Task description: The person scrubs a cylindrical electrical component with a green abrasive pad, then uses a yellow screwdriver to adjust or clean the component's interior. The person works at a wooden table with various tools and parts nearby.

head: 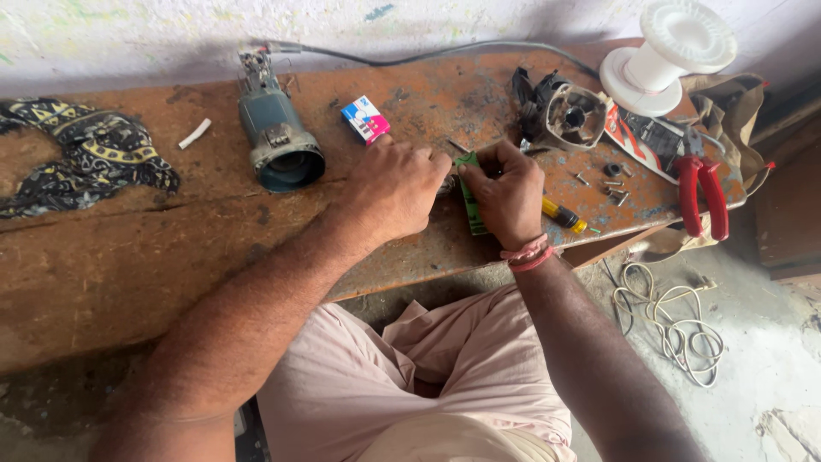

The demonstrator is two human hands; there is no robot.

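hands meet beside the grey-green metal motor housing on the rusty table: right hand pinches a thin green strip, lengthwise toward the person; left hand curled shut, contents hidden.

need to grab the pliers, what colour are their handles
Red. The pliers lie at the bench's right end, clearest in the head view.

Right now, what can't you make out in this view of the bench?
- Small part between both hands: hidden by the left hand and right hand.
- Green strip: mostly covered by the right hand.
- Yellow-handled tool: its tip is behind the wrist.
- Patterned cloth: cut off by the left edge.
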